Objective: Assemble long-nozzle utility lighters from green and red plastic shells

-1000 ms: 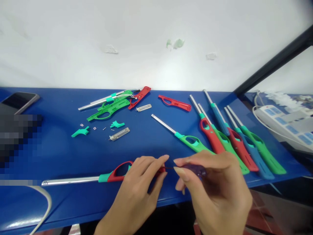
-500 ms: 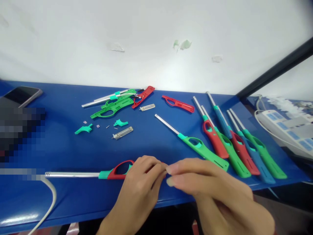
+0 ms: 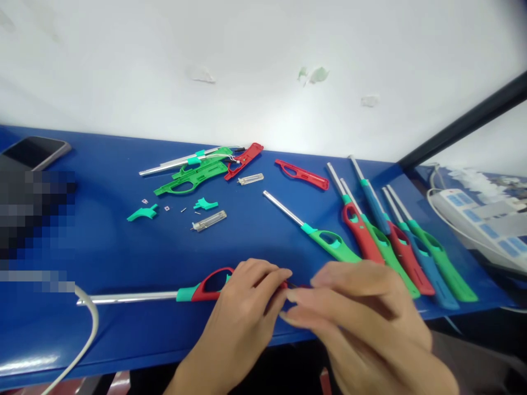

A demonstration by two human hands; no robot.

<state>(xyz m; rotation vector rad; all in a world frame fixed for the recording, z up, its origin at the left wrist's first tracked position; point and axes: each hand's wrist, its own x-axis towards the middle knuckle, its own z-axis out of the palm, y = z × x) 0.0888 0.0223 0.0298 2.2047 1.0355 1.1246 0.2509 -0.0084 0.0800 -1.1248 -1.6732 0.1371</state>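
Note:
A long-necked lighter (image 3: pixel 206 289) with a red handle, teal collar and silver tube lies sideways near the front edge of the blue table. Closed around its handle is my left hand (image 3: pixel 242 302), which hides much of the grip. My right hand (image 3: pixel 362 312) is at the handle's end, its thumb and fingers drawn together near the left fingertips. Whatever is between them is too small and covered to make out. Just behind the right hand, a green lighter (image 3: pixel 333 246) lies slanted, its handle end covered.
Several red, green and blue lighters (image 3: pixel 411 258) lie in a row at right, beside a power strip (image 3: pixel 473 214). Farther back are green handle halves (image 3: pixel 193 178), a red half (image 3: pixel 302 174), clear fuel tanks (image 3: pixel 209 221) and teal triggers (image 3: pixel 143 213). A white cable (image 3: pixel 93 318) crosses the lighter's tip.
My right hand's fingers have shifted, with the index finger lifted and a bit more apart from the others. The red lighter has moved slightly right in view; the left hand keeps its hold.

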